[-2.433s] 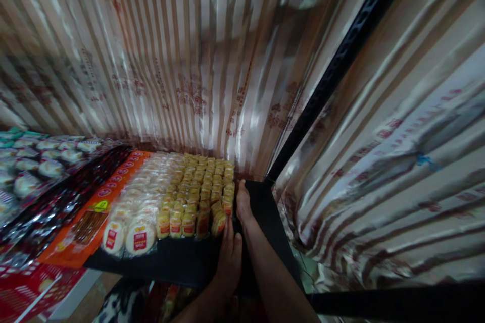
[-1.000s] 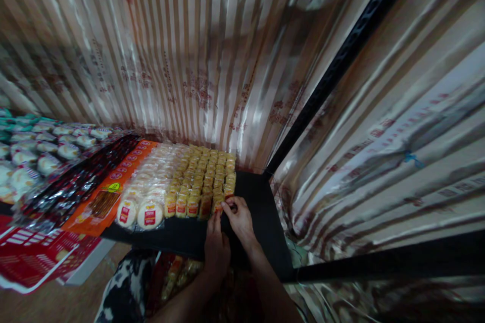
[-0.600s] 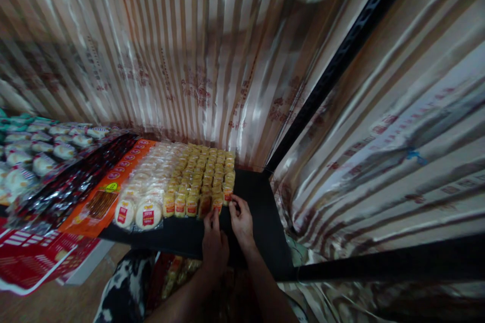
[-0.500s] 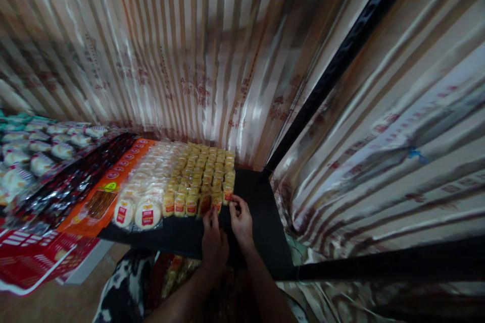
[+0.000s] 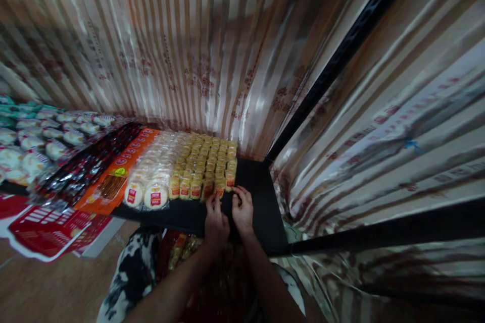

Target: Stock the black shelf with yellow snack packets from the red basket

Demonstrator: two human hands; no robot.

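Note:
Several rows of small yellow wrapped cakes lie packed together on a black shelf. My left hand rests on the shelf with its fingertips at the front of the rightmost rows. My right hand sits just beside it, fingers curled at the front right corner of the cakes. Whether either hand pinches a packet is hidden by the fingers. To the left of the yellow cakes lie rows of round white cakes with red labels.
An orange snack packet, dark red packets and more white cakes cover the shelf to the left. Shiny striped foil lines the back and right walls. A black upright post stands at the corner. Red packets lie lower left.
My right hand has drawn back from along the right side of the yellow cakes to their front corner, beside my left hand. The view has shifted slightly back and down.

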